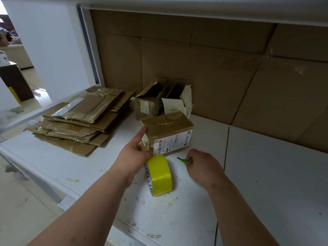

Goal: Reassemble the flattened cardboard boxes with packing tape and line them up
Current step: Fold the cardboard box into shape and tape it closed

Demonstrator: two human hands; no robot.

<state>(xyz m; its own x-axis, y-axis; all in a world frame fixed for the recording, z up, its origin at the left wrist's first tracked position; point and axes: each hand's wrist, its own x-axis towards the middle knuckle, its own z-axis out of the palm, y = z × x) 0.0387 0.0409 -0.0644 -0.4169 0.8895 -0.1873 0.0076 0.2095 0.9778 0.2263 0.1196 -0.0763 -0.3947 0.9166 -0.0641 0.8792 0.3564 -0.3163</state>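
Note:
A small taped cardboard box [168,132] with a white shipping label stands in the middle of the white table [266,174]. My left hand [136,151] grips its left end, thumb up along the edge. A yellow roll of packing tape [159,174] stands on edge just in front of the box, touching my left hand. My right hand [204,166] is closed around a small green-handled cutter [183,160] whose dark tip points at the box's lower right. Two assembled boxes with open tops [159,102] stand behind. A stack of flattened boxes [79,119] lies at the left.
Large cardboard sheets [213,68] line the wall behind the table. A white shelf [213,13] overhangs the top. The table's front edge [71,189] runs diagonally at lower left, with floor beyond it. A seam [225,153] splits the tabletop right of the box.

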